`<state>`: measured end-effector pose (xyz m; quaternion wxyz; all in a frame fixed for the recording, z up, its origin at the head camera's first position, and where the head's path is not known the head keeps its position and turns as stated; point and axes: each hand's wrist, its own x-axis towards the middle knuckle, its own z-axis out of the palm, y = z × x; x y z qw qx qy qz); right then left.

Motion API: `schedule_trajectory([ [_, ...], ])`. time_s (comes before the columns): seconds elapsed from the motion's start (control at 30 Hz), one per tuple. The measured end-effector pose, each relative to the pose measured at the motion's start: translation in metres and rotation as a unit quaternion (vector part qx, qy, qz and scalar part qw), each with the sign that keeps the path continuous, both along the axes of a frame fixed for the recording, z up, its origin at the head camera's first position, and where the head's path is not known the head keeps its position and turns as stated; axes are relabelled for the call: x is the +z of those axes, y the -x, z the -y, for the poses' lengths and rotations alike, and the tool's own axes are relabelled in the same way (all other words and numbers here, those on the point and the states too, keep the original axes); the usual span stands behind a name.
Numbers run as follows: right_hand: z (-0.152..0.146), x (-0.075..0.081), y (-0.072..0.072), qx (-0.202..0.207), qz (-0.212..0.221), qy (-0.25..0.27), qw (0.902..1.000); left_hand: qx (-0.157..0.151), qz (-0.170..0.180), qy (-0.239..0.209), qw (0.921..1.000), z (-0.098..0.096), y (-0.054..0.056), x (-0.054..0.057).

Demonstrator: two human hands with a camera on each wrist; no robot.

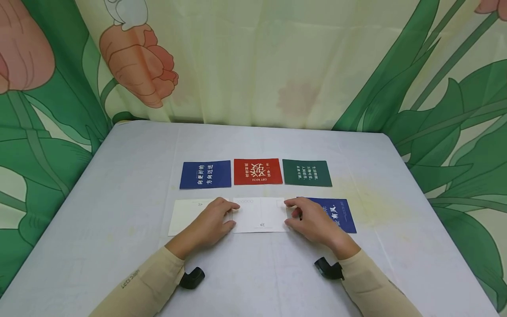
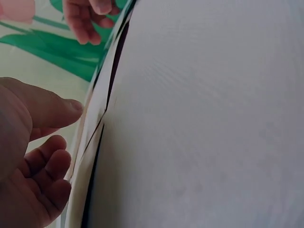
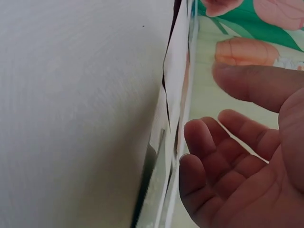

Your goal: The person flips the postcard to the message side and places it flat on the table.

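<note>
A white postcard (image 1: 260, 215) with faint printed lines lies flat on the table in the head view, between both hands. My left hand (image 1: 211, 221) is at its left edge, thumb and fingers spread apart over the gap beside a cream card (image 1: 183, 219). At the opposite edge, my right hand (image 1: 313, 220) has thumb and fingers apart, partly covering a blue card (image 1: 345, 215) with white writing. Neither thumb meets its fingers in the wrist views, where the left fingers (image 2: 56, 164) and right fingers (image 3: 199, 140) bend loosely. Whether the fingertips touch the postcard I cannot tell.
Behind the front row lie a blue card (image 1: 190, 175), a red card (image 1: 239, 171) and a green card (image 1: 293, 174), side by side. A white cloth covers the table (image 1: 119, 193). A curtain with printed flowers (image 1: 245, 61) hangs at the far edge.
</note>
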<state>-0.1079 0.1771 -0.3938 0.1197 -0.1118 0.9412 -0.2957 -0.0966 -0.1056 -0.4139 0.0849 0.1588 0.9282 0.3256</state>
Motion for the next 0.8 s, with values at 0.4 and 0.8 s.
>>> schedule_trajectory([
  [0.4,-0.018,0.012,-0.007,0.043,-0.005,0.008,0.999,-0.044,-0.038,-0.044,0.9973,-0.017,-0.004,0.014],
  [0.8,-0.06,0.023,-0.013,0.041,-0.023,-0.009,0.9988,-0.126,-0.024,-0.057,0.9902,-0.053,0.01,0.02],
])
